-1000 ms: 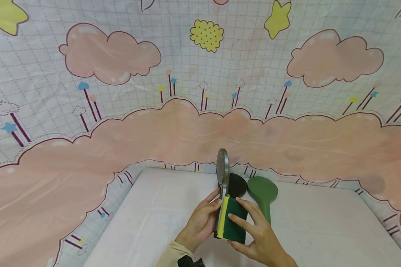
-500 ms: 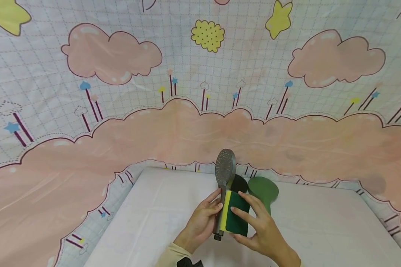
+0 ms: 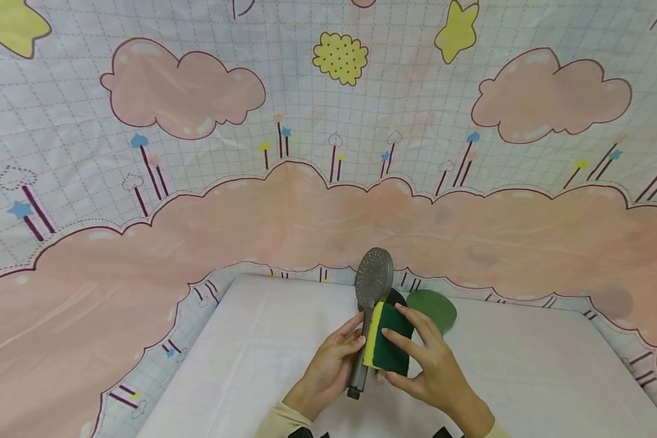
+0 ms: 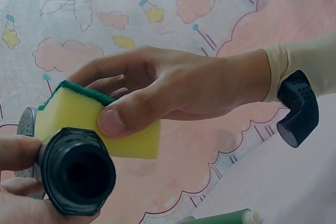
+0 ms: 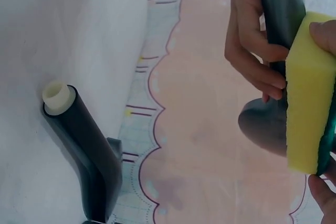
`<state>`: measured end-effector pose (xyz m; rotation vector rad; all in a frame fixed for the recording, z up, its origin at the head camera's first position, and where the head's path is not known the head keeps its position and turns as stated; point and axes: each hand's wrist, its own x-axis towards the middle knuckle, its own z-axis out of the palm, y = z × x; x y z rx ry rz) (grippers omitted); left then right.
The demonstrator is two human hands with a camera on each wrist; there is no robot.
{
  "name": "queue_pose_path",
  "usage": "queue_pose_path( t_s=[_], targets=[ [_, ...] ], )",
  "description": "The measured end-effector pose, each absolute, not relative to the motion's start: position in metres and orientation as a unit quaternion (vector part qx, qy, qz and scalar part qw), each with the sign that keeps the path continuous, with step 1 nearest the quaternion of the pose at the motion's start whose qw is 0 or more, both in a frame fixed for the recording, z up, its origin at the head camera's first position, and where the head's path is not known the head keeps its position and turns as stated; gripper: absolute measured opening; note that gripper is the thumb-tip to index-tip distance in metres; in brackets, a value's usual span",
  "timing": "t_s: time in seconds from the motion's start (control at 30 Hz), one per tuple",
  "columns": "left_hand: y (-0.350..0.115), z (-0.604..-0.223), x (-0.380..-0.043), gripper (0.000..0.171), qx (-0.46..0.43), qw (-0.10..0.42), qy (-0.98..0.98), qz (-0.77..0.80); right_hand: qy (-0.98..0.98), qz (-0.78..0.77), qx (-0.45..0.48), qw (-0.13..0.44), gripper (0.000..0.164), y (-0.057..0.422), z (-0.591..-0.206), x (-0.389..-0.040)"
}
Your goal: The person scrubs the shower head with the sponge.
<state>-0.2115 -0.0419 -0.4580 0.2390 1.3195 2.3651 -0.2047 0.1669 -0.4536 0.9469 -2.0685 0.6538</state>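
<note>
My left hand [image 3: 328, 365] holds a grey shower head [image 3: 373, 280] by its handle, tilted upward with the nozzle face partly toward me. A sponge [image 3: 392, 340], yellow on one side and green on the other, is pinched between the thumb and fingers of my right hand [image 3: 435, 368]. Its yellow side lies against the shower head's handle, near the neck. In the left wrist view, the dark hollow end of the handle [image 4: 79, 174] points at the camera, with the sponge [image 4: 128, 142] behind it. The right wrist view shows the yellow side [image 5: 307, 98] beside the handle.
Behind the hands, a green shower head [image 3: 434, 310] lies on the white table [image 3: 241, 353]. A black rounded object [image 3: 397, 297] beside it is mostly hidden. In the right wrist view, a dark green handle [image 5: 86, 145] ends in a pale connector. A patterned cloth [image 3: 285, 225] rises behind.
The shower head has turned from nearly edge-on to show more of its nozzle face, its top leaning right. The sponge and my right hand have moved slightly up and right along the handle.
</note>
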Motion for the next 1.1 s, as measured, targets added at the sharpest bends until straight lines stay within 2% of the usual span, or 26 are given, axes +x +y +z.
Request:
queue_pose_path(
  t_s=[0.8,1.1],
  targets=[
    [-0.05,-0.463,-0.208,0.062,0.096,0.241,0.47,0.844,-0.783,0.218,0.364,0.455,0.052,0.171,-0.442,-0.216],
    [-0.054,-0.464,-0.206,0.061,0.099,0.261,0.454,0.846,-0.785,0.213,0.354,0.461,0.052,0.176,-0.436,-0.219]
  ],
)
